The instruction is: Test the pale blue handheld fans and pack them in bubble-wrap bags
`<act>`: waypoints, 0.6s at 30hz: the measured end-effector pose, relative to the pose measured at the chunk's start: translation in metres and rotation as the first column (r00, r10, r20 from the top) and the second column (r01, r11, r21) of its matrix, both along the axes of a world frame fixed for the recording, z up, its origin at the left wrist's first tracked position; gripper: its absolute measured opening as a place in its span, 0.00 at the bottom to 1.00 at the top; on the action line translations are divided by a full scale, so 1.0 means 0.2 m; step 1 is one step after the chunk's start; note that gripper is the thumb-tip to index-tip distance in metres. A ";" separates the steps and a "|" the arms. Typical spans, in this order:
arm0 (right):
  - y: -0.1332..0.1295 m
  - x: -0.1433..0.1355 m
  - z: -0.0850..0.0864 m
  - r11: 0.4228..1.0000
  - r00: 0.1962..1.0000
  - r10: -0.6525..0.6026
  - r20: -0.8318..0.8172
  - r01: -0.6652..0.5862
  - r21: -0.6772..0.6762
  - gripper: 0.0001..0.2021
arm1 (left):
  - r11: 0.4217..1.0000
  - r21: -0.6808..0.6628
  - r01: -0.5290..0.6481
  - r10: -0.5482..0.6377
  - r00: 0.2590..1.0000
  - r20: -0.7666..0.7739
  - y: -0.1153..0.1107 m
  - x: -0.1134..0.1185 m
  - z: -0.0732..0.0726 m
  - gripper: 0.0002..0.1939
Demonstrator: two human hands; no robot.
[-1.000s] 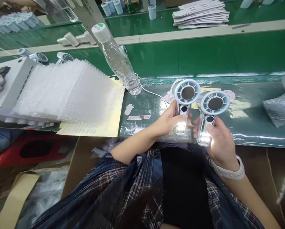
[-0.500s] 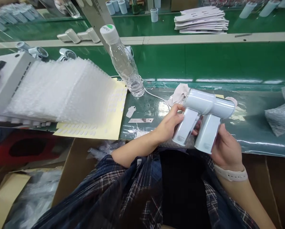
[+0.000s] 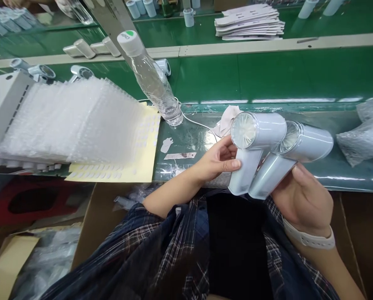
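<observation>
Two pale blue devices, each a round barrel on a flat-sided handle, are side by side above the bench's front edge. My left hand (image 3: 219, 160) grips the left device (image 3: 247, 171) by its handle, thumb across it. My right hand (image 3: 305, 198) holds the right device (image 3: 313, 142) from below and behind; most of its fingers are hidden. The round ends of both barrels face left and show a pleated pattern. The handles touch or nearly touch near the bottom. Behind my left hand lies a crumpled white tissue (image 3: 228, 118).
A clear bottle (image 3: 156, 83) stands left of the tissue, a white cord beside it. Stacked bubble wrap (image 3: 76, 121) lies on a yellow sticker sheet (image 3: 148, 162). Wrapped items (image 3: 364, 133) sit at right. Papers (image 3: 249, 23) lie beyond the pale rail (image 3: 217, 49).
Both devices have turned, so their barrel ends now face left and toward the camera. The right device has tilted and shifted right with my right hand. The view has moved slightly.
</observation>
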State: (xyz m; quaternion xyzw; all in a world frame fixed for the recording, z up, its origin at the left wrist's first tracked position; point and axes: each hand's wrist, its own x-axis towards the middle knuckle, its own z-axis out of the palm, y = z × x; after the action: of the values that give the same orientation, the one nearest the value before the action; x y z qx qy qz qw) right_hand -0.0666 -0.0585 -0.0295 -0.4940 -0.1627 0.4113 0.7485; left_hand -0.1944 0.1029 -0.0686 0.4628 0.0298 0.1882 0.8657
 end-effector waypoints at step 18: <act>0.08 0.03 0.02 0.988 0.988 0.012 -0.153 -0.035 -0.151 0.18 | 0.976 -0.216 0.012 -0.045 0.988 -0.149 -0.01 0.11 -0.09 0.39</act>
State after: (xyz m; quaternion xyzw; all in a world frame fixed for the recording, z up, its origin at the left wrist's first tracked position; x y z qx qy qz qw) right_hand -0.0598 -0.0422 -0.0251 -0.5156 -0.0791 0.4677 0.7135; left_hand -0.1720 0.1015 -0.0870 0.3804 0.1097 0.1355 0.9083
